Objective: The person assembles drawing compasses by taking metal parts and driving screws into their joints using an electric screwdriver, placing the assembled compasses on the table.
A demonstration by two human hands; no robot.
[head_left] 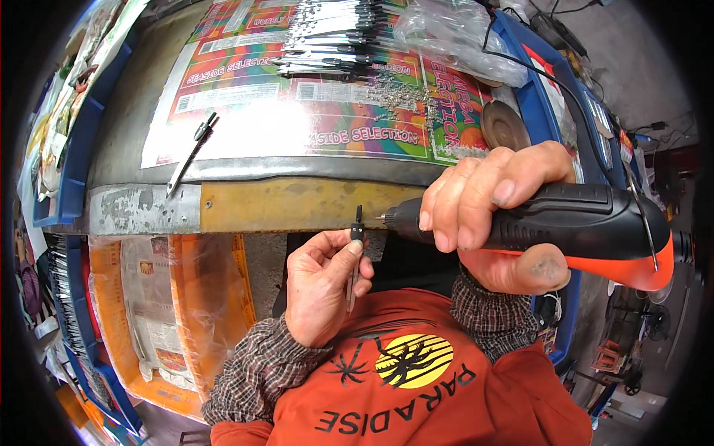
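My left hand (pixel 316 282) pinches a small drawing compass (pixel 357 232) upright just off the table's front edge, its black head up and its metal legs down among my fingers. My right hand (pixel 494 197) is wrapped round a black and orange electric screwdriver (pixel 587 219), lying almost level. The tool's tip points left at the compass head; whether they touch I cannot tell. Another compass (pixel 192 154) lies alone on the left of the table. Farther back, a row of several similar compasses (pixel 331 37) is heaped on a colourful printed sheet (pixel 230 97), beside scattered tiny metal parts (pixel 401 97).
Blue bins flank the table, one on the left (pixel 80 141) and one on the right (pixel 532 67). A clear plastic bag (pixel 446 33) and a round brown lid (pixel 506 125) sit at the back right. An orange crate (pixel 201 297) stands below the front edge.
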